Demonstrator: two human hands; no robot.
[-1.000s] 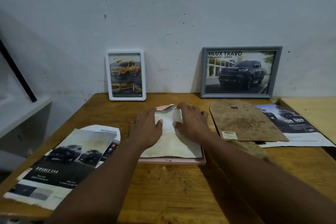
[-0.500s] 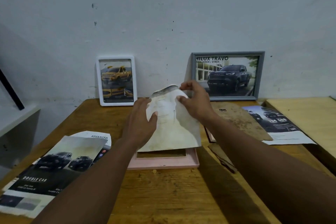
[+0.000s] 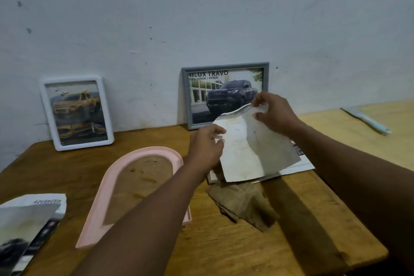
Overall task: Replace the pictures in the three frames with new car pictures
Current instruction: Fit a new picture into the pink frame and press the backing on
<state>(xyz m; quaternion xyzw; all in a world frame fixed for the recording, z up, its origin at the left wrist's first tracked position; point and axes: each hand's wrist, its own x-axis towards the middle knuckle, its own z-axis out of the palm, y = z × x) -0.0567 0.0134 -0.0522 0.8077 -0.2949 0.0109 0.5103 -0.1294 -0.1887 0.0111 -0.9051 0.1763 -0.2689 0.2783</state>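
A: Old picture (image 3: pixel 253 150), stained and curled, held above the wooden table (image 3: pixel 224 242) by both hands. How is it gripped?

B: The right hand (image 3: pixel 276 114) pinches the sheet's upper corner between thumb and fingers; the left hand (image 3: pixel 207 148) is closed on its left edge. The paper hangs down and to the right from the two grips, its blank back toward the camera.

A: And the frame it belongs to?

B: The arched pink frame (image 3: pixel 105 188) lies flat on the table, below and to the left of the left hand, partly under that forearm. Its opening shows a brown board, with no sheet in it.

A: What lies under the held sheet?

B: A brown backing board (image 3: pixel 244 204) lies on the table directly beneath it, and a car brochure (image 3: pixel 300 164) peeks out at the sheet's right edge.

A: Behind the grip?

B: The grey frame (image 3: pixel 224 94) with a dark pickup leans on the wall just behind the right hand, which covers its lower right corner. The white frame (image 3: pixel 76 112) with a yellow pickup leans well to the left. More car pictures (image 3: pixel 26 226) lie at the table's near left edge, far from both hands.
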